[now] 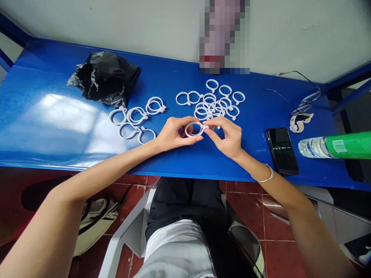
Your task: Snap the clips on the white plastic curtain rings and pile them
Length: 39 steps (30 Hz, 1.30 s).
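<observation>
Being held over the blue surface, one white ring is clasped by the grip of the left hand, and its small knob is apparently pinched by the right hand.

Bare forearms, thin silvery bracelet on the right one, grey-and-white top, black garment over the thighs

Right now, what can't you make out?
Head view, all:
- Held ring: knob, partly covered by the right hand.
- Black bag: contents, lost in its dark opening.
- Phone: screen text, too small.
- Bottle: far end, cut off by right edge.
- Wall-side object: identity, blurred by pixelation.
</observation>
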Available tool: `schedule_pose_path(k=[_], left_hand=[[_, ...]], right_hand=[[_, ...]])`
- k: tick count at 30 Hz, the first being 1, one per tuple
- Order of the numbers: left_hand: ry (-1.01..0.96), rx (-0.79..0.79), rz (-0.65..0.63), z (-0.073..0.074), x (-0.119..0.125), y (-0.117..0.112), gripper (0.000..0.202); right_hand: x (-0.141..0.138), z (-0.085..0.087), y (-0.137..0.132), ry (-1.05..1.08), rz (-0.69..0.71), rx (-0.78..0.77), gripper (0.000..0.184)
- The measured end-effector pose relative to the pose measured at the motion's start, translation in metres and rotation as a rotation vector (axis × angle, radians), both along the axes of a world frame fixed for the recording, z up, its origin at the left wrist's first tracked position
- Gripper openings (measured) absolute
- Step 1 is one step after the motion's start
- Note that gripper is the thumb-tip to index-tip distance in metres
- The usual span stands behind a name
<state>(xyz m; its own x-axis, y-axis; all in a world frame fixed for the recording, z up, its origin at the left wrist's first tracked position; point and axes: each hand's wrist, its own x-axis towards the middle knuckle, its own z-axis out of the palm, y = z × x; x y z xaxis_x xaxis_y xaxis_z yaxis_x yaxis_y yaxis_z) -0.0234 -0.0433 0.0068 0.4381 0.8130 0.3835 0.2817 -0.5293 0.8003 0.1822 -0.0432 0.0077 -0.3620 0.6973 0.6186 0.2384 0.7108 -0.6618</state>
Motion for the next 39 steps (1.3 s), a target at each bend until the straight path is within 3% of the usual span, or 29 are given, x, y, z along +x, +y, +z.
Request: schedule_pose_path(k=[5,10,14,20,39], left_hand=[[-0.094,-0.318,-0.126,0.008,0.001,-0.001,0.057],[-0.160,-0.438,-0.163,0.006,0.002,-0.002,0.058],[-0.143,-0.255,-0.093,0.003,0.003,-0.002,0.047],[0.005,0.108,0.013,0.000,0.001,-0.002,0.053],[0.025,0.262,0.017,-0.002,0.000,-0.002,0.044]], right_hand=[[0.001,0.000,0.000,-0.064,-0.023,0.003,0.014],[0.000,-0.001,0.000,-0.097,-0.096,-0.021,0.013],[0.001,-0.002,0.001,-0.076,-0.135,-0.028,0.015],[0.002,-0.004,0.001,-0.080,-0.164,-0.028,0.019],[-0.001,-0.002,-0.002,0.030,-0.105,-0.051,0.009]])
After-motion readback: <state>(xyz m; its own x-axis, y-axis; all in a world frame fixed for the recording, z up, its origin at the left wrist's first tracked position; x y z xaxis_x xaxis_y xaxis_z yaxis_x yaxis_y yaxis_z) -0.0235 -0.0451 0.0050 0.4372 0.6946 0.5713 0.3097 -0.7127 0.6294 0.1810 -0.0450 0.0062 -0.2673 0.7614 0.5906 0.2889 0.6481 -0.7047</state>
